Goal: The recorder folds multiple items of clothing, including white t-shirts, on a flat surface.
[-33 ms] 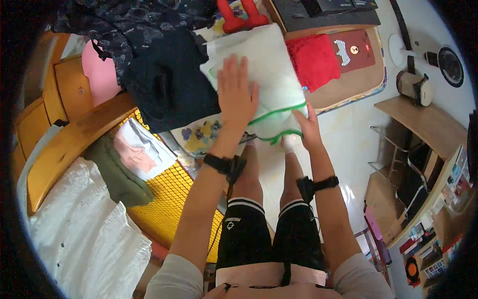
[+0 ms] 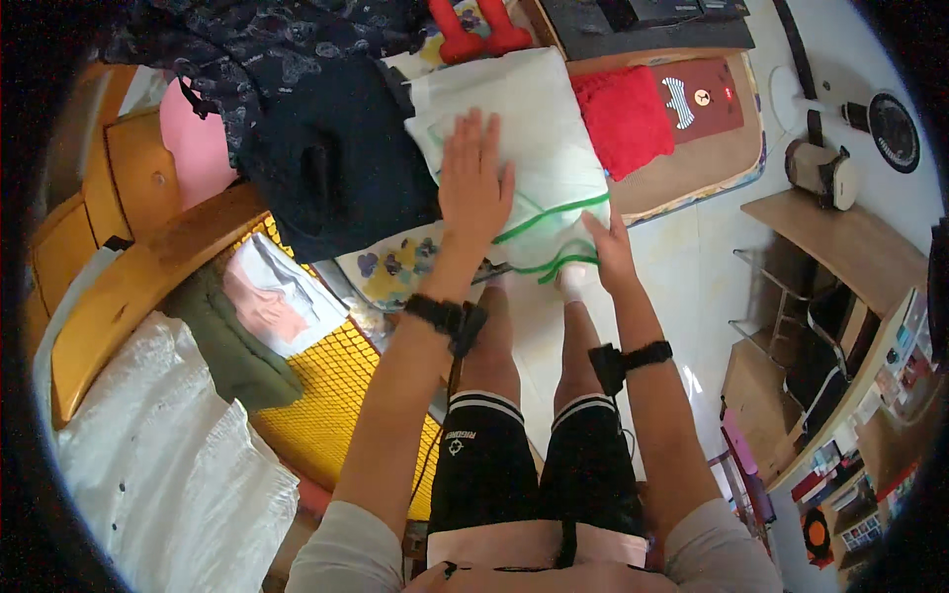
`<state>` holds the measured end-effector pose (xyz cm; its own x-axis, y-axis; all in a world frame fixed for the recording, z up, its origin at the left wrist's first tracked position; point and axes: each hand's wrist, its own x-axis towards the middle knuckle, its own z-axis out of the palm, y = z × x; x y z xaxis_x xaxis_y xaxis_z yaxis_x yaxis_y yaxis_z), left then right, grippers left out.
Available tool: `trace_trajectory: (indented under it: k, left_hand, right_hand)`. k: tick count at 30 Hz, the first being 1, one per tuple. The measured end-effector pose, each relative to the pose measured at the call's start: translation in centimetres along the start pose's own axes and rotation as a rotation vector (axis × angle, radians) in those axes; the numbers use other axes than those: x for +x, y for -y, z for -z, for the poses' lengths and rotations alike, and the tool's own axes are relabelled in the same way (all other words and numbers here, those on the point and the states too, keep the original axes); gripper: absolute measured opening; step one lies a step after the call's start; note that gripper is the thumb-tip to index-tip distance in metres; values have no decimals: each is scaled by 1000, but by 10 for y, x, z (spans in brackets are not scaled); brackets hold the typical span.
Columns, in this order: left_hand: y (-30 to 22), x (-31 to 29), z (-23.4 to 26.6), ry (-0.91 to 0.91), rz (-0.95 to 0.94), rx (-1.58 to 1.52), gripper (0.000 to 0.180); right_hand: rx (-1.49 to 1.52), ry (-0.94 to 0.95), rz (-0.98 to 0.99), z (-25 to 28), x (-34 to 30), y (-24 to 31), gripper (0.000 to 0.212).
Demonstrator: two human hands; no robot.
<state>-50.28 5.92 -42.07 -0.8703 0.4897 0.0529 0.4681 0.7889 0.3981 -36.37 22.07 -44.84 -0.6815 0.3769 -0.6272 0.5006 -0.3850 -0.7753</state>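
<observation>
A folded white cloth with green trim (image 2: 544,128) lies on the table in front of me, its near edge hanging over the front. Flat on the cloth's left part rests my left hand (image 2: 474,183), fingers stretched out together. My right hand (image 2: 613,252) grips the near right corner beside the green bands, thumb on top and fingers partly hidden behind the edge. To the left of the cloth a folded black garment (image 2: 282,188) reaches close to my left wrist. A crumpled red cloth (image 2: 623,119) lies just past its right side.
Red dumbbells (image 2: 484,40) stand behind the cloth, next to a dark box (image 2: 647,35). A wooden armrest (image 2: 148,287) curves along the left, near a yellow mesh seat (image 2: 346,415) holding folded clothes. A wooden desk (image 2: 830,237) stands at the right.
The white cloth's right edge has shifted slightly to the right, and its green-trimmed near edge lies a little differently. Both hands stay nearly in place.
</observation>
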Motion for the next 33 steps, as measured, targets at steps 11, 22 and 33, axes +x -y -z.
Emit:
trace_trajectory:
  k: [11, 22, 33]
  left_hand:
    - [33, 13, -24, 34, -123, 107, 63]
    - [56, 19, -48, 69, -87, 190, 61]
    - [13, -22, 3, 152, 12, 432, 49]
  right_hand:
    - [-706, -137, 435, -6, -11, 22, 43]
    - [-1480, -65, 800, -61, 15, -21, 58]
    - [-1529, 416, 90, -60, -22, 84, 41]
